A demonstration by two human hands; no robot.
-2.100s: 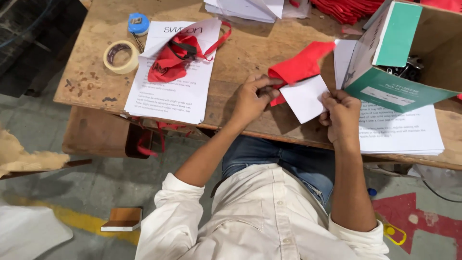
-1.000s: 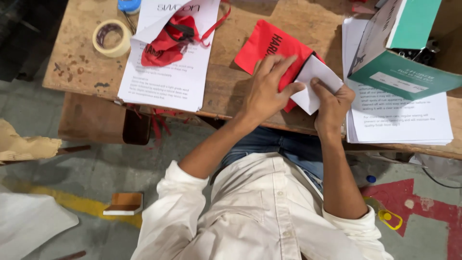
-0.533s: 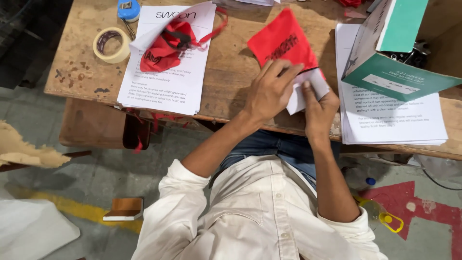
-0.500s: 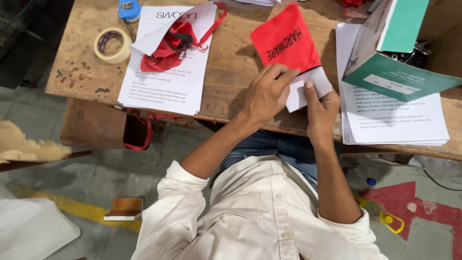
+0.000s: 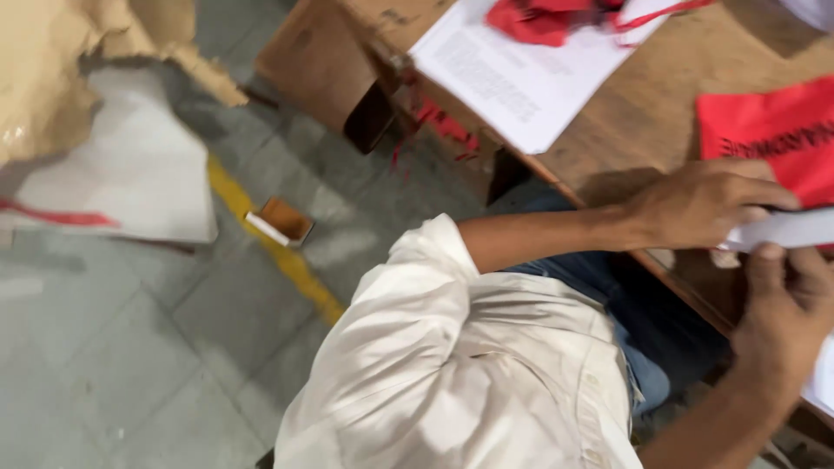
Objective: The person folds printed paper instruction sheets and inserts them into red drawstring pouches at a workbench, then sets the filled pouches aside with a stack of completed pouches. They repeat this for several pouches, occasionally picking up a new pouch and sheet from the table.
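My left hand and my right hand both grip a folded white paper at the right edge of the view, above the front edge of the wooden table. A red pouch with dark lettering lies flat on the table just beyond my left hand, touching the paper. The view is tilted and blurred.
A stack of printed white sheets with a red strapped item on top lies at the table's far side. On the grey floor are torn cardboard, a white sheet, a small brown box and a yellow line.
The camera has swung left and down, so the floor fills the left half. Both hands still hold the white paper by the red pouch.
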